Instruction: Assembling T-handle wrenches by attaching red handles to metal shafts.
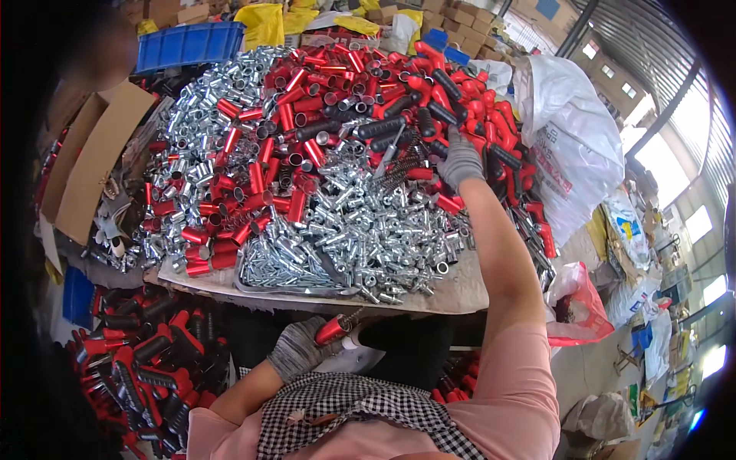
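My left hand, in a grey knit glove, is closed around a red metal tube held low in front of my apron, just off the table's near edge. A thin coil spring sticks out of the tube's end. My right hand, gloved too, is stretched out to the far right of the heap, fingers extended among red handles with black grips; the fingertips are partly hidden. Close to it lie dark coil springs and a black-gripped piece with a metal rod.
Shiny metal fittings and red tubes cover the table. A shallow tray holds thin pins. Around stand a blue bin, a cardboard box and a white sack. Finished-looking red-black handles lie lower left.
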Action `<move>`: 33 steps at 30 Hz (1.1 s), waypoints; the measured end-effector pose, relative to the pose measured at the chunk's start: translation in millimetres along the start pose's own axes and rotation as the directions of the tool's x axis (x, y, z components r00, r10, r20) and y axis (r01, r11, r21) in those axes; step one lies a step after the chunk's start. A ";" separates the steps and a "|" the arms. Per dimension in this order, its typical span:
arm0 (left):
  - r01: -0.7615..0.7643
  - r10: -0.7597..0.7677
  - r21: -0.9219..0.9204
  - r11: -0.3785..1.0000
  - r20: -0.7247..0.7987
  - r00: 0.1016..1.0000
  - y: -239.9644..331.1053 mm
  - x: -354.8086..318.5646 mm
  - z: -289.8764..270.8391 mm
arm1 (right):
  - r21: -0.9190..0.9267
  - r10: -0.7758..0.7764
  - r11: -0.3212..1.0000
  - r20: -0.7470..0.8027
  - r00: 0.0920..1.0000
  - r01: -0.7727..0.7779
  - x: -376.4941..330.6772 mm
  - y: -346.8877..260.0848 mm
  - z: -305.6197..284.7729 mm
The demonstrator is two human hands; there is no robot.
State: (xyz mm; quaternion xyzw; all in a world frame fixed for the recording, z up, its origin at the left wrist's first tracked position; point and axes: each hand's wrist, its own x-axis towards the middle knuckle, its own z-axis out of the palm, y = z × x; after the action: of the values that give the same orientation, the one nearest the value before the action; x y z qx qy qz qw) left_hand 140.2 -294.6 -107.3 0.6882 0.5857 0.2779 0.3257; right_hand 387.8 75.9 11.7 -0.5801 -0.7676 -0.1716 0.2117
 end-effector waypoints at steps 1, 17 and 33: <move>-0.001 0.001 0.005 1.000 -0.001 1.000 0.2 -1.2 1.1 | -0.061 -0.016 0.998 0.137 0.990 0.024 9.9 9.5 17.4; -0.130 0.133 0.234 0.964 0.003 0.991 -9.3 -4.6 -14.9 | 0.838 -0.059 -0.221 0.499 0.864 -0.499 -202.1 11.8 -59.4; -0.028 0.192 -0.241 0.970 0.693 0.695 -1.2 -27.7 -4.5 | 0.609 -0.916 0.244 -0.111 0.386 0.755 -292.9 -83.8 -122.3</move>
State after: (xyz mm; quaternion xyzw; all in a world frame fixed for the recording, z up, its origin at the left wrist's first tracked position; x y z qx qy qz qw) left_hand 131.6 -321.3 -105.5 0.7370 0.3388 0.0704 0.5806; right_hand 392.0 -248.4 -39.2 0.0018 -0.9881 0.0601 0.1415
